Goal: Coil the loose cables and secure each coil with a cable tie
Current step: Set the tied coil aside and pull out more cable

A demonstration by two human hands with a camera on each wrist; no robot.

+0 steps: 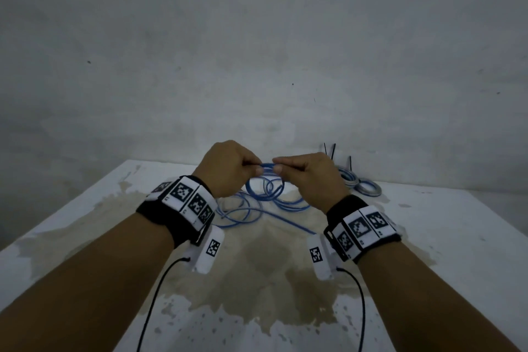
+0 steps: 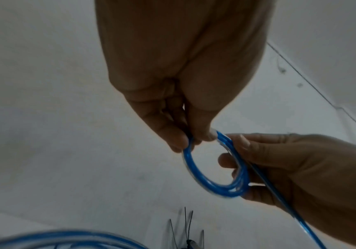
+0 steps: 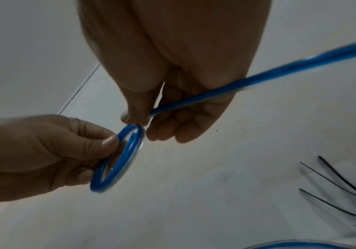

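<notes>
Cable, head view: one blue cable lies partly loose on the white surface, its first small coil lifted between both hands.
Hands, head view: left hand and right hand meet at the top of the coil, fingers curled and pinching it.
Finished work, head view: two grey coils sit at the far right of the surface, well apart from the hands; three black tie tails stand up from them.
Left wrist view: left fingers pinch the top of the coil; the right hand curls round its other side, the free cable running off past it.
Right wrist view: right fingers pinch the cable where it meets the coil; the left hand grips the ring, which shows about three turns. Three tie tails show at the right.
Risk, spring: the stiff turns would likely pop open if either pinch eases while a new turn is added.
Risk, snag: the loose loops cross one another on the surface, so pulling slack could tighten a knot.
Risk, tie: no spare tie is visible, and reaching for one leaves a single hand holding the coil.
</notes>
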